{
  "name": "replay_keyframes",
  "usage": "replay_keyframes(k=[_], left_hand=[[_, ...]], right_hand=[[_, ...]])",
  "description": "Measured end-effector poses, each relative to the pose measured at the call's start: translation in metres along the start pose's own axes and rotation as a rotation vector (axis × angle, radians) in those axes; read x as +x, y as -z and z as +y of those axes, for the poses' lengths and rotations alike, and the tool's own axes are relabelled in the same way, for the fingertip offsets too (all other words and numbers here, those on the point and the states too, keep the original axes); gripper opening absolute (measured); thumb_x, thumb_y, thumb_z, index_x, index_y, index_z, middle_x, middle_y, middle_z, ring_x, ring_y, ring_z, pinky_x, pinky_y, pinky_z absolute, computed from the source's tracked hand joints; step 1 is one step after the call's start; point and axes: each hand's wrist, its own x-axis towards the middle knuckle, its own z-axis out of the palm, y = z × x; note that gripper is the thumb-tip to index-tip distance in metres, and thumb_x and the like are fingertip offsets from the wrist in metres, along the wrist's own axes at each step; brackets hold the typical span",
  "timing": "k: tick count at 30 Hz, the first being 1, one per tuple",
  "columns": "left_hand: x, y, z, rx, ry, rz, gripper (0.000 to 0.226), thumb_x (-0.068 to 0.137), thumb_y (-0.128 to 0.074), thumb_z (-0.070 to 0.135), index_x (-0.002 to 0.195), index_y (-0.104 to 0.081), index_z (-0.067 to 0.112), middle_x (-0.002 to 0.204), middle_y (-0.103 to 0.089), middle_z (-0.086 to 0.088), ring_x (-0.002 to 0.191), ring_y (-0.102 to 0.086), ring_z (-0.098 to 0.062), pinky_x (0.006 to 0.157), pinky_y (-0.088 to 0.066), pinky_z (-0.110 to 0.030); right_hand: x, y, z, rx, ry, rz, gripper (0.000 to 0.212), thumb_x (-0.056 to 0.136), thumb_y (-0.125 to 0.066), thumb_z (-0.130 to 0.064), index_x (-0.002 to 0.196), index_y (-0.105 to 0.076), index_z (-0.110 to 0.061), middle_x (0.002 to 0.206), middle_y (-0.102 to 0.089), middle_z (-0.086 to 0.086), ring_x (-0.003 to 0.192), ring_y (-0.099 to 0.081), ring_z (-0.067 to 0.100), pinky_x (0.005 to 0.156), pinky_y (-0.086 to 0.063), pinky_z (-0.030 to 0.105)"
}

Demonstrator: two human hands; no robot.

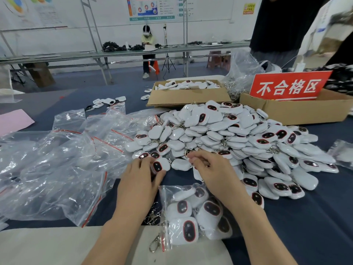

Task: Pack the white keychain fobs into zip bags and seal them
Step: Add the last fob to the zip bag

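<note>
While a filled zip bag point(191, 213) lies lower centre, the left hand point(139, 176) curls fingers round a fob point(158, 166) by the pile point(229, 134), the right hand point(209, 168) grip unclear: probably gathering fobs, an empty bag point(57, 159) needed next.

A factory packing floor: a heap of fobs point(229, 134) covers the counter point(309, 217). Loose zip bags point(57, 159) lie left of the heap and cardboard boxes point(189, 97) stand behind it, one holding a red reject-area sign point(288, 87). Farther behind, a worker point(147, 52) sits at a long counter point(76, 54) under wall charts point(152, 8).
</note>
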Motion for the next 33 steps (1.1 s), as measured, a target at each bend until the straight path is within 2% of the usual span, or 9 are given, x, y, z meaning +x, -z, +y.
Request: replay_keyframes(k=[5, 8, 10, 13, 16, 19, 21, 27, 33], left_hand=[[-0.001, 0.002, -0.005, -0.387, -0.087, 0.074, 0.036, 0.101, -0.052, 0.040, 0.135, -0.044, 0.046, 0.121, -0.051, 0.015, 0.111, -0.054, -0.005, 0.090, -0.045, -0.025], [-0.001, 0.010, 0.006, -0.597, -0.112, 0.094, 0.045, 0.102, -0.051, 0.038, 0.133, -0.036, 0.067, 0.117, -0.048, 0.032, 0.111, -0.053, 0.009, 0.087, -0.046, -0.008], [0.000, 0.011, 0.012, -0.770, -0.059, 0.083, 0.054, 0.098, -0.060, 0.034, 0.135, -0.036, 0.065, 0.111, -0.056, 0.031, 0.106, -0.058, 0.009, 0.084, -0.046, -0.006], [0.001, 0.009, 0.017, -0.962, -0.016, 0.063, 0.061, 0.093, -0.071, 0.022, 0.142, -0.044, 0.045, 0.107, -0.068, 0.018, 0.101, -0.065, -0.001, 0.088, -0.052, -0.015], [0.000, 0.006, 0.020, -1.040, 0.017, 0.065, 0.059, 0.091, -0.073, 0.019, 0.140, -0.049, 0.041, 0.107, -0.072, 0.011, 0.100, -0.067, -0.004, 0.090, -0.054, -0.020], [0.000, 0.002, 0.023, -1.098, 0.078, 0.019, 0.040, 0.093, -0.069, 0.022, 0.130, -0.060, 0.033, 0.104, -0.075, 0.010, 0.096, -0.069, -0.004, 0.084, -0.052, -0.015], [0.000, 0.000, 0.024, -1.025, 0.072, -0.043, 0.018, 0.097, -0.063, 0.027, 0.113, -0.071, 0.029, 0.096, -0.076, 0.010, 0.089, -0.070, -0.009, 0.078, -0.053, -0.016], [0.001, -0.006, 0.022, -0.929, -0.022, -0.126, 0.019, 0.103, -0.054, 0.030, 0.103, -0.073, 0.034, 0.084, -0.071, -0.005, 0.074, -0.061, -0.020, 0.074, -0.051, -0.042], [0.002, -0.007, 0.018, -1.034, 0.025, -0.187, 0.014, 0.100, -0.060, 0.027, 0.103, -0.074, 0.027, 0.073, -0.064, 0.016, 0.073, -0.058, -0.003, 0.070, -0.049, -0.020]], right_hand=[[0.000, 0.002, 0.002, 0.114, -0.024, 0.023, 0.020, 0.101, -0.056, -0.030, 0.114, -0.070, -0.036, 0.097, -0.073, -0.019, 0.091, -0.067, 0.002, 0.081, -0.053, 0.015], [0.000, 0.002, -0.002, 0.222, -0.001, 0.026, 0.014, 0.098, -0.056, -0.044, 0.108, -0.065, -0.047, 0.100, -0.071, -0.029, 0.095, -0.066, -0.007, 0.080, -0.049, 0.008], [0.000, 0.002, -0.008, 0.293, 0.037, 0.006, 0.028, 0.089, -0.050, -0.062, 0.111, -0.062, -0.051, 0.104, -0.070, -0.028, 0.098, -0.065, -0.008, 0.083, -0.050, 0.009], [0.002, -0.003, -0.014, 0.337, 0.060, -0.040, 0.035, 0.080, -0.052, -0.067, 0.110, -0.062, -0.052, 0.102, -0.071, -0.024, 0.094, -0.068, -0.002, 0.081, -0.055, 0.016], [0.004, -0.012, -0.017, 0.329, 0.063, -0.070, 0.013, 0.091, -0.066, -0.041, 0.104, -0.066, -0.043, 0.093, -0.073, -0.018, 0.082, -0.070, 0.005, 0.070, -0.057, 0.019], [0.005, -0.014, -0.013, 0.409, 0.007, -0.076, 0.016, 0.091, -0.071, -0.019, 0.100, -0.069, -0.032, 0.088, -0.075, -0.013, 0.077, -0.071, 0.007, 0.064, -0.055, 0.018], [0.005, -0.014, -0.010, 0.430, -0.028, -0.094, 0.015, 0.090, -0.072, -0.018, 0.101, -0.069, -0.027, 0.086, -0.075, -0.014, 0.078, -0.071, 0.004, 0.065, -0.056, 0.017], [0.006, -0.016, -0.004, 0.425, -0.080, -0.109, 0.014, 0.091, -0.071, -0.020, 0.104, -0.073, -0.024, 0.091, -0.076, -0.016, 0.086, -0.071, 0.002, 0.071, -0.057, 0.016], [0.005, -0.013, -0.002, 0.414, -0.087, -0.135, 0.016, 0.092, -0.070, -0.023, 0.107, -0.074, -0.026, 0.093, -0.076, -0.016, 0.083, -0.072, 0.004, 0.073, -0.056, 0.016]])
